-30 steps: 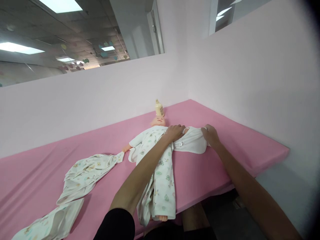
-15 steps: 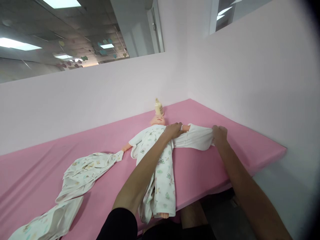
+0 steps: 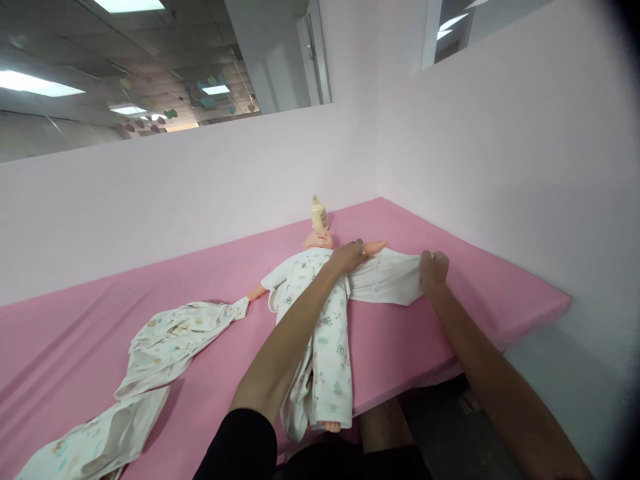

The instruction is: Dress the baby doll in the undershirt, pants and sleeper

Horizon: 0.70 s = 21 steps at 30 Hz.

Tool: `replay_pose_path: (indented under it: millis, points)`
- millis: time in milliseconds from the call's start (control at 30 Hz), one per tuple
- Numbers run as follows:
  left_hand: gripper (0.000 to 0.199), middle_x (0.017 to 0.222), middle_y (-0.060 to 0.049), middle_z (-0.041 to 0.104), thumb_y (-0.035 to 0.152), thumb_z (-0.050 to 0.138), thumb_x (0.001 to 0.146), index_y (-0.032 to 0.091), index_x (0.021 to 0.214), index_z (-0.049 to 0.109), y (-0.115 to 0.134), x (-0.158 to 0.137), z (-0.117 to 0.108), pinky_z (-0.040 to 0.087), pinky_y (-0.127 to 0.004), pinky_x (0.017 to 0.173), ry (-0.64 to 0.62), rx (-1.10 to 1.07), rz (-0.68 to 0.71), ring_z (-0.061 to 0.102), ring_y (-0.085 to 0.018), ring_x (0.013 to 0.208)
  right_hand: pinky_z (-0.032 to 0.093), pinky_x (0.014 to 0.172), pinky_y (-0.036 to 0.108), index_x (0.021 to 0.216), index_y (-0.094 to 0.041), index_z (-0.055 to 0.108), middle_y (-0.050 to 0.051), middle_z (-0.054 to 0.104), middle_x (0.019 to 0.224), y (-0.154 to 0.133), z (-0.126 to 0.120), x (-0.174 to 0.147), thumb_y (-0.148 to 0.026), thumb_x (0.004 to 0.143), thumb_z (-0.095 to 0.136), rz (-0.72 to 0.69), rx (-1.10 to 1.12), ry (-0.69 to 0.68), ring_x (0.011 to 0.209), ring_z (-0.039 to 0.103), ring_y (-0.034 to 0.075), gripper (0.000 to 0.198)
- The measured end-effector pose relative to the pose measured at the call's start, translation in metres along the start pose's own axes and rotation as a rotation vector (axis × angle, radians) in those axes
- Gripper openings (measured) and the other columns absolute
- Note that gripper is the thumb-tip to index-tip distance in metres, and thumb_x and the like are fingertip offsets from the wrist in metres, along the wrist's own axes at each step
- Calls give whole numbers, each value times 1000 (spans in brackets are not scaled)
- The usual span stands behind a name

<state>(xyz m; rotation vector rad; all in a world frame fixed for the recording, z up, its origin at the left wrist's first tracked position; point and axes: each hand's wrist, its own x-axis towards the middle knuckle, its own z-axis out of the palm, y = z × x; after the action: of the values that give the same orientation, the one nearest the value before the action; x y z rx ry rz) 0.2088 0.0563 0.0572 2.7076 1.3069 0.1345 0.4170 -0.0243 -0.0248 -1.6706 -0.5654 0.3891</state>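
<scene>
A baby doll point(image 3: 320, 237) lies on its back, dressed in a white printed baby outfit point(image 3: 331, 347) that covers its body and legs. Closed around the doll's arm near the shoulder is my left hand point(image 3: 349, 257); the exact hold is partly hidden by the fingers. Beyond it the doll's bare forearm and hand point(image 3: 375, 247) stick out to the right. My right hand point(image 3: 434, 270) is closed on the outer edge of the white side of the garment point(image 3: 390, 283), stretching it out sideways. The doll's other arm point(image 3: 257, 292) rests outstretched on the left.
Pink sheeting point(image 3: 210, 400) covers the table. Two more printed baby garments lie at left, one bunched point(image 3: 175, 340), one nearer me point(image 3: 100, 440). A pump bottle point(image 3: 319, 215) stands behind the doll's head. White walls point(image 3: 200, 187) meet at the back corner.
The doll's right-side hand, covered by the white cloth before, is now out and bare. The cloth has dropped below the forearm. My right hand has shifted slightly left.
</scene>
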Motion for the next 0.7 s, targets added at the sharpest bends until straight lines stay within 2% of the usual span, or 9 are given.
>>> replay_pose_path:
  millis: [133, 233, 333, 433, 500, 567, 633, 700]
  points:
    - [51, 123, -14, 65, 62, 46, 95, 18, 121, 52, 6, 5, 10, 47, -37, 89, 28, 93, 27, 63, -30, 114, 42, 65, 33, 70, -24, 42, 0, 50, 74, -4, 9, -12, -34, 81, 53, -105, -48, -165, 69, 46, 18, 19]
    - [55, 124, -14, 64, 65, 44, 95, 19, 123, 53, 12, 5, 15, 48, -40, 91, 41, 123, 1, 63, -31, 115, 44, 73, 37, 77, -22, 50, 3, 56, 78, -6, 13, -22, -40, 80, 56, -133, -159, -266, 75, 51, 22, 19]
    - [58, 126, -16, 63, 65, 44, 95, 17, 126, 54, 17, 3, 17, 48, -41, 95, 37, 173, -6, 62, -31, 118, 45, 85, 46, 99, -19, 53, 13, 61, 99, -7, 14, -35, -38, 82, 52, -218, -306, -181, 90, 56, 29, 26]
    - [56, 127, -18, 63, 60, 45, 96, 15, 128, 54, 22, 1, 20, 47, -43, 97, 29, 215, 11, 61, -32, 119, 43, 96, 50, 113, -15, 52, 21, 55, 123, -14, 15, -54, -35, 84, 47, -458, -285, -3, 113, 52, 35, 35]
    - [53, 127, -18, 63, 56, 49, 96, 15, 129, 55, 24, 0, 20, 47, -43, 97, 21, 213, 19, 61, -32, 120, 39, 103, 51, 110, -15, 54, 20, 56, 123, -21, 17, -68, -35, 86, 45, -613, -247, 53, 119, 49, 34, 33]
    - [48, 128, -17, 63, 51, 54, 95, 16, 128, 56, 22, -5, 16, 47, -42, 98, 4, 201, 34, 61, -31, 119, 38, 105, 50, 102, -16, 58, 18, 62, 115, -29, 21, -81, -35, 87, 44, -693, -206, 13, 116, 51, 33, 28]
    - [45, 127, -13, 65, 48, 56, 94, 19, 128, 57, 14, -17, 5, 48, -38, 96, -34, 183, 63, 63, -28, 117, 42, 99, 48, 94, -19, 60, 14, 66, 105, -37, 26, -90, -36, 88, 46, -636, -153, -129, 105, 57, 30, 23]
    - [43, 128, -8, 66, 49, 52, 95, 23, 129, 57, -1, -36, -10, 49, -33, 94, -34, 117, 104, 63, -24, 115, 47, 90, 44, 85, -20, 61, 10, 68, 94, -42, 33, -95, -36, 87, 52, -427, -78, -364, 91, 61, 27, 18]
